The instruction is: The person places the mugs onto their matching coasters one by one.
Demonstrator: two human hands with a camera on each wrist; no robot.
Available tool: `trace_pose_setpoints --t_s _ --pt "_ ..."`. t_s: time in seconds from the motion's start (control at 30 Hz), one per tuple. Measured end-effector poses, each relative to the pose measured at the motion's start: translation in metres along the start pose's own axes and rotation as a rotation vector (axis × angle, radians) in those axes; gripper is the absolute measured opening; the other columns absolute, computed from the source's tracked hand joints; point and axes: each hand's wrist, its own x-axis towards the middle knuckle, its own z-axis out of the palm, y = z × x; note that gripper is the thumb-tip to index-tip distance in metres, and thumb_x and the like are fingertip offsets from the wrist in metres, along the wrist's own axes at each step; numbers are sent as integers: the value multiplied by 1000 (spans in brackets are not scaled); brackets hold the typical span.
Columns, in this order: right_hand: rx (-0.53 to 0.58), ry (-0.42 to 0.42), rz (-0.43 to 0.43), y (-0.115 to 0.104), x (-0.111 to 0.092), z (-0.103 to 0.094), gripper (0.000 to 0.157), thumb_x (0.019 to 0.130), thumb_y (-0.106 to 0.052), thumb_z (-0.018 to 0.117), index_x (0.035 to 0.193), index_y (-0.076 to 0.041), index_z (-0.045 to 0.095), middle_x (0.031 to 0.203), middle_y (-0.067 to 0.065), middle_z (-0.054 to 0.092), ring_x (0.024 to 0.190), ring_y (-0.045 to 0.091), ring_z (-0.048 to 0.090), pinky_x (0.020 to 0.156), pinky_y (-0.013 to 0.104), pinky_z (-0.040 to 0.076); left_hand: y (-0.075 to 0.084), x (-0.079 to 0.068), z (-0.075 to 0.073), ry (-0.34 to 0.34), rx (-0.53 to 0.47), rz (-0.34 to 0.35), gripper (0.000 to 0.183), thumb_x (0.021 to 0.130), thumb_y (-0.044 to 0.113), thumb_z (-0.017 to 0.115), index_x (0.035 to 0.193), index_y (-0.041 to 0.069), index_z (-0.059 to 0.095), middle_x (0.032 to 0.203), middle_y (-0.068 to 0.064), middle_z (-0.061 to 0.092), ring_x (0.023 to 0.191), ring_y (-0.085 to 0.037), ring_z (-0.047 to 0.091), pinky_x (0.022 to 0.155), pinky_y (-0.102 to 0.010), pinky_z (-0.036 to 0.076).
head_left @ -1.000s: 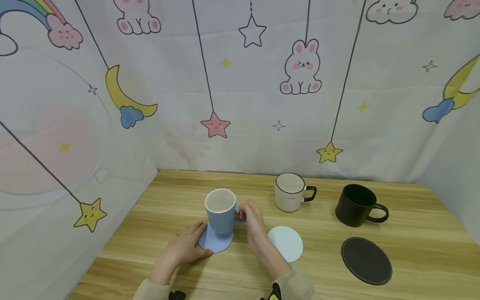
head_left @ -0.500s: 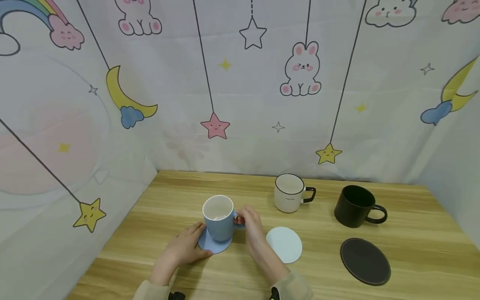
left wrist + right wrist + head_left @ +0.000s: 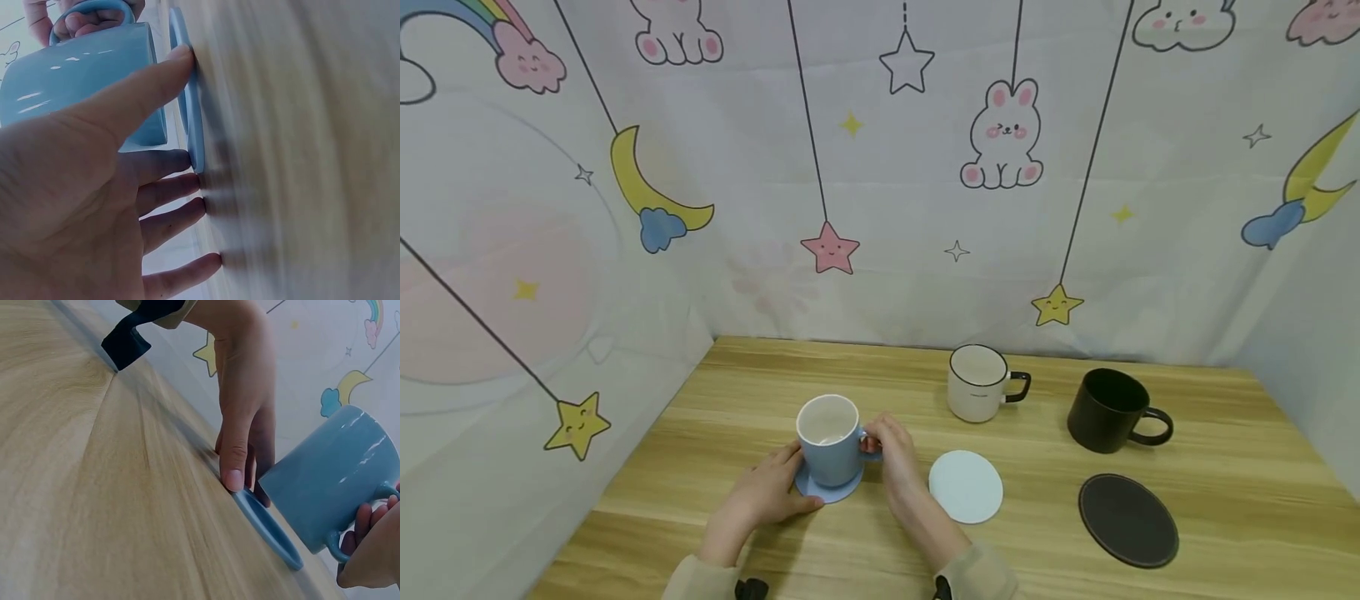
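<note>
My right hand (image 3: 893, 458) grips the handle of a light blue mug (image 3: 831, 454), fingers curled through it. The mug hangs close over a round blue coaster (image 3: 829, 495); a narrow gap between them shows in both wrist views. On the wooden table my left hand (image 3: 766, 492) touches the coaster's rim, its thumb at the near side and forefinger at the far side. Those fingers are straight and spread, as the left wrist view shows, with fingertips at the tabletop. Seen from the right wrist, the mug (image 3: 334, 478) is held with its base facing the coaster (image 3: 269, 528).
Right of my right forearm lies a pale round coaster (image 3: 966, 487). Behind it stands a white mug (image 3: 973, 392) with a black rim and handle. Farther right are a black mug (image 3: 1101, 417) and a black coaster (image 3: 1127, 521). A printed cloth (image 3: 910, 183) hangs behind the table.
The blue mug has come down and slightly left, toward me, and now covers more of the blue coaster. My right hand moved with it; the left hand has stayed at the coaster.
</note>
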Motion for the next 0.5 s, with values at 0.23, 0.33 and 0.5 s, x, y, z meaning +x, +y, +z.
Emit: trace_pose_setpoints --t_s 0.23,0.33,0.5 --pt "27 -2 4 7 0 0 30 87 -6 49 61 -14 37 64 -3 38 73 13 44 78 27 38 0 -2 1 10 -7 -8 87 76 44 77 141 -3 43 147 -22 42 131 -46 43 97 -72 34" --pt "21 2 7 8 0 0 29 87 -6 49 61 -13 37 65 -3 39 75 13 45 80 27 38 0 -2 1 16 -7 -3 87 75 44 77 141 -3 43 146 -22 43 130 -46 44 97 -72 34" --pt "13 1 6 8 0 -1 28 86 -6 48 61 -13 38 66 -2 39 76 14 45 82 28 38 -1 0 0 12 -4 7 87 75 44 77 141 -3 43 147 -21 43 131 -45 44 97 -71 35"
